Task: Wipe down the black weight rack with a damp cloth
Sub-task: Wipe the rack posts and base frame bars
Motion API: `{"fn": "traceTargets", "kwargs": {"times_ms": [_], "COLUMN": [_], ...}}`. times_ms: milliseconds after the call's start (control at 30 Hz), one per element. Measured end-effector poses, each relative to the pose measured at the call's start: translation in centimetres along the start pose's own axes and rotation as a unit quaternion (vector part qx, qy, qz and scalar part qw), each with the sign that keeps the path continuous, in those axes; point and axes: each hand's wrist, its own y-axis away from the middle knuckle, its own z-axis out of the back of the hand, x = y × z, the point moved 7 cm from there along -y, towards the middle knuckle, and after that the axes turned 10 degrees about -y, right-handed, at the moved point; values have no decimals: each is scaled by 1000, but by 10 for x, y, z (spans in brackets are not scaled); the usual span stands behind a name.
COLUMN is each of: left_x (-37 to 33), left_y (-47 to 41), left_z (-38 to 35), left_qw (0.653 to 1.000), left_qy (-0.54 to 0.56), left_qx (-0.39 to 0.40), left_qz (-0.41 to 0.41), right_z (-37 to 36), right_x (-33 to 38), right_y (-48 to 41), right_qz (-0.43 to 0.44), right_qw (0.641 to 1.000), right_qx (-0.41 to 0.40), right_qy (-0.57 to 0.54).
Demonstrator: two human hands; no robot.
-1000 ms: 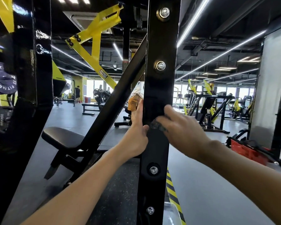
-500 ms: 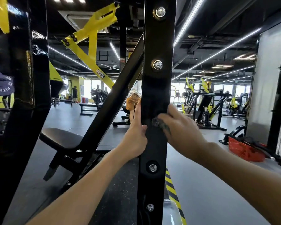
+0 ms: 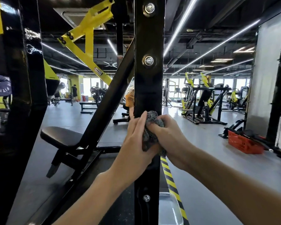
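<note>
Clock read from left hand (image 3: 135,140) and right hand (image 3: 169,137), both on the upright post (image 3: 148,88), cloth (image 3: 150,127) wadded between.
12: post face free up to middle bolt (image 3: 148,60), top bolt (image 3: 149,8) beyond.
6: low bolt (image 3: 146,198) sits on the face.
9–10: diagonal brace (image 3: 104,114) closes on the post, tight wedge, bench seat (image 3: 60,135) below.
3: open floor (image 3: 209,143); red basket (image 3: 243,142) well apart.
Room behind the post can't be judged, view blocked.

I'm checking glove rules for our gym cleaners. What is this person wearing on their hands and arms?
The left hand and right hand are bare: no gloves, rings or watch show. The left forearm and right forearm are uncovered to the frame edge, with no sleeve, band or marking in view.
</note>
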Motion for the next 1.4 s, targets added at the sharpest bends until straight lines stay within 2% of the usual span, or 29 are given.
{"fn": "traceTargets", "kwargs": {"times_ms": [67,200,233,333,367,400,467,533,600,700,833,867,967,1000,1133,1167,1267,1300,1333,1400], "left_x": [-6,-9,-11,-22,-27,-33,-41,-47,-47,-42,-45,-46,-45,-44,-37,-38,-38,-38,-36,-33], "left_y": [-4,-21,-26,-47,-56,-65,-82,-94,-101,-100,-95,-101,-111,-106,-71,-76,-93,-89,-82,-61], "left_z": [5,29,34,42,41,39,37,35,30,18,11,16,30,23,-7,-3,13,7,-4,-23], "left_qw": [998,978,973,956,950,944,932,917,907,887,835,837,884,887,836,834,883,887,883,850], "left_qy": [-49,-147,-169,-240,-260,-276,-299,-323,-341,-388,-452,-449,-400,-397,-438,-441,-401,-396,-399,-422], "left_qx": [-35,-137,-144,-149,-147,-146,-159,-183,-189,-147,-65,-69,-127,-119,-7,-11,-99,-99,-76,-1], "left_qz": [-26,-58,-65,-83,-94,-108,-129,-145,-161,-203,-307,-304,-205,-205,-330,-331,-224,-214,-235,-314], "right_z": [-7,-19,-11,41,50,51,40,28,23,27,29,30,29,29,29,29,30,31,31,29], "right_x": [3,18,26,29,23,14,-4,-17,-24,-30,-33,-34,-37,-37,-37,-38,-40,-41,-41,-41], "right_y": [2,13,12,-8,-15,-22,-30,-36,-39,-42,-44,-46,-48,-47,-46,-45,-45,-45,-45,-45], "right_qz": [-3,-4,21,71,59,36,-7,-15,-7,12,38,48,73,79,92,87,79,76,77,82], "right_qw": [1000,989,991,993,993,995,1000,998,996,994,993,993,992,992,991,992,992,992,992,992], "right_qx": [21,133,113,-90,-107,-90,-6,58,80,97,104,99,91,92,83,82,100,101,99,89], "right_qy": [0,-63,-62,-25,-7,6,13,25,46,49,37,39,47,42,41,32,12,5,3,27]}}
